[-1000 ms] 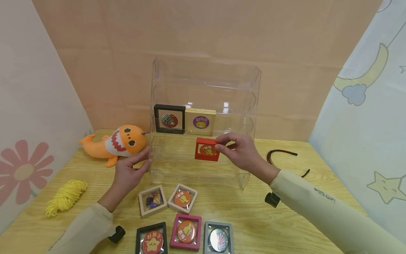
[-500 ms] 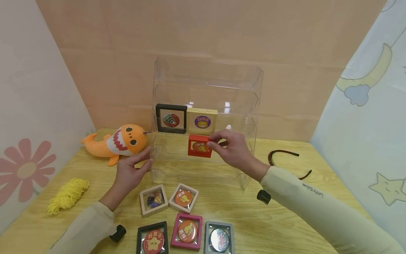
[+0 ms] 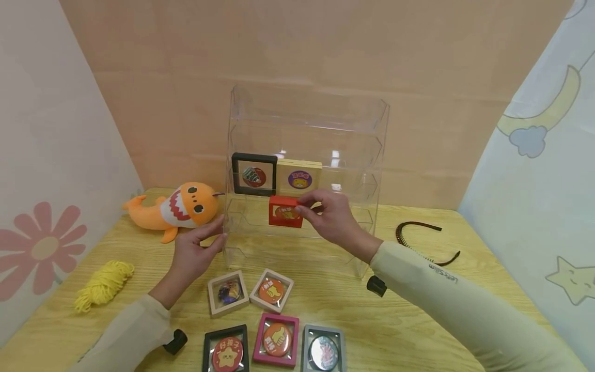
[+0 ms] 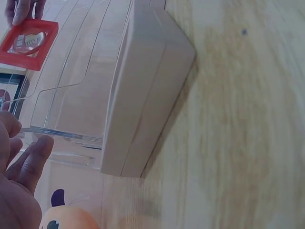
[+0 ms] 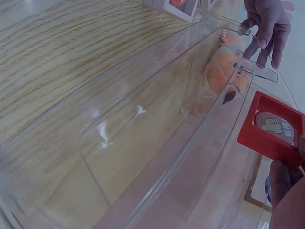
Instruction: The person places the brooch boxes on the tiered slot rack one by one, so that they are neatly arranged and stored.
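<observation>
The right hand (image 3: 327, 217) pinches the red frame (image 3: 285, 212) by its right side between thumb and fingers. The frame stands upright at the front of the clear rack (image 3: 307, 126), just below the tier that bears the black frame (image 3: 254, 175) and the yellow frame (image 3: 299, 178). A badge with a thumbs-up shows inside the red frame. With plastic so clear, it is hard to say whether the red frame touches the rack. The left hand (image 3: 195, 250) grips the rack's left side edge, thumb and fingers to either side of it.

Left of the rack, near the left hand, lies the orange shark (image 3: 186, 206); farther out on that side and nearer the person is the yellow yarn (image 3: 104, 285). Right of the rack lies the headband (image 3: 400, 235).

On the table (image 3: 395, 336), just in front of the rack, are two beige frames (image 3: 271, 291), side by side. Farther forward from the rack come a second black frame (image 3: 226, 351), the pink frame (image 3: 276, 339) and the grey frame (image 3: 324, 350), in that order from left to right. Each of these five frames holds a round badge.
</observation>
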A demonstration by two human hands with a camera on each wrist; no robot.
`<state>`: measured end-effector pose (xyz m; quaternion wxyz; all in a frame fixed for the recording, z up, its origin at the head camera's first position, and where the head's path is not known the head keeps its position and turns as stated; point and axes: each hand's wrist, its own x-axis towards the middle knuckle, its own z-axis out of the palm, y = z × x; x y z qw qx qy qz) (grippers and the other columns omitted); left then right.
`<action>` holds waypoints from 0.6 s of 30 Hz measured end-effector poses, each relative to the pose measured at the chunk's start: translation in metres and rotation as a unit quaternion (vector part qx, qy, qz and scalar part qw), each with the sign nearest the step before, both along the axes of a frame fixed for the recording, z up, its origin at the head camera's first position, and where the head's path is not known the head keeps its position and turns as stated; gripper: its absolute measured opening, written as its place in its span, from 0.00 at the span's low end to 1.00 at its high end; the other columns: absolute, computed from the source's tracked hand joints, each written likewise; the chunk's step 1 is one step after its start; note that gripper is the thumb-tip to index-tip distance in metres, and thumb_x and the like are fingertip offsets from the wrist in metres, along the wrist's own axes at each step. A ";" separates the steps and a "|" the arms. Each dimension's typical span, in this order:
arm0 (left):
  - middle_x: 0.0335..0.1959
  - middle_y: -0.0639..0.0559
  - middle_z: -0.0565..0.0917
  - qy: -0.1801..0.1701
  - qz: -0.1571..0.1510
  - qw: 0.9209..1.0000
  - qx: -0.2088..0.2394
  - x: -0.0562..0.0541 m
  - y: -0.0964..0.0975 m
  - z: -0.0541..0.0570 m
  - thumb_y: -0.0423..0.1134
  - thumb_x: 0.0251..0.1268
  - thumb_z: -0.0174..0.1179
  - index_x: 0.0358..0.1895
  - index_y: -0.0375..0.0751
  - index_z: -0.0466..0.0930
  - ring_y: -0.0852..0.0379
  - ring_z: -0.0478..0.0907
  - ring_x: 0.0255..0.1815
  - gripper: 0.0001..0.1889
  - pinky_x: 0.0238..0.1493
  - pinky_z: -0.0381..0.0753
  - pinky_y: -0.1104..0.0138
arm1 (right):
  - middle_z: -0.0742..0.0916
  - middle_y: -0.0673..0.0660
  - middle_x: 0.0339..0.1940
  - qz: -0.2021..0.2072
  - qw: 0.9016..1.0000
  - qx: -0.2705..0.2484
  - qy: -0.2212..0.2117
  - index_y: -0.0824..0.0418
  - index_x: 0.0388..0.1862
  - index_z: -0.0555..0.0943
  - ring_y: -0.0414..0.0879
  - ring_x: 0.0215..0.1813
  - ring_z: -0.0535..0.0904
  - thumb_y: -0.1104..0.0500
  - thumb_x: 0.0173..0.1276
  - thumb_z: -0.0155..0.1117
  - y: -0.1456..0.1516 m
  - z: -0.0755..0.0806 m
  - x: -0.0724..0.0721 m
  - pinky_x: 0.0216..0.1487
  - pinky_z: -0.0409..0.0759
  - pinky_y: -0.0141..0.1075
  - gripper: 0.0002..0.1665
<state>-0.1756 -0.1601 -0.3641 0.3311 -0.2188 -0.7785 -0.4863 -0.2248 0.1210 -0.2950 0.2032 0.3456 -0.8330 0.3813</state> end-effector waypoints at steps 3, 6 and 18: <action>0.40 0.33 0.83 0.004 -0.006 1.000 0.001 -0.001 0.000 -0.001 0.14 0.48 0.63 0.48 0.21 0.79 0.45 0.83 0.34 0.20 0.39 0.76 0.81 | 0.86 0.54 0.36 0.001 1.000 0.001 -0.003 0.65 0.37 0.84 0.42 0.35 0.82 0.64 0.61 0.69 -0.004 -0.002 -0.001 0.32 0.82 0.28 0.06; 0.39 0.32 0.83 0.005 -0.009 1.000 0.001 -0.001 0.001 -0.001 0.14 0.48 0.63 0.48 0.21 0.79 0.46 0.83 0.35 0.20 0.37 0.77 0.81 | 0.86 0.54 0.37 -0.002 1.000 0.007 -0.011 0.65 0.37 0.84 0.42 0.36 0.82 0.64 0.62 0.68 -0.007 -0.003 -0.001 0.33 0.82 0.28 0.06; 0.39 0.31 0.82 0.019 -0.020 1.000 -0.001 -0.003 0.002 -0.002 0.13 0.46 0.63 0.48 0.19 0.78 0.36 0.82 0.32 0.20 0.36 0.79 0.79 | 0.86 0.54 0.37 0.001 1.000 0.027 0.007 0.64 0.38 0.83 0.42 0.36 0.82 0.63 0.63 0.67 -0.014 -0.004 -0.001 0.33 0.81 0.26 0.07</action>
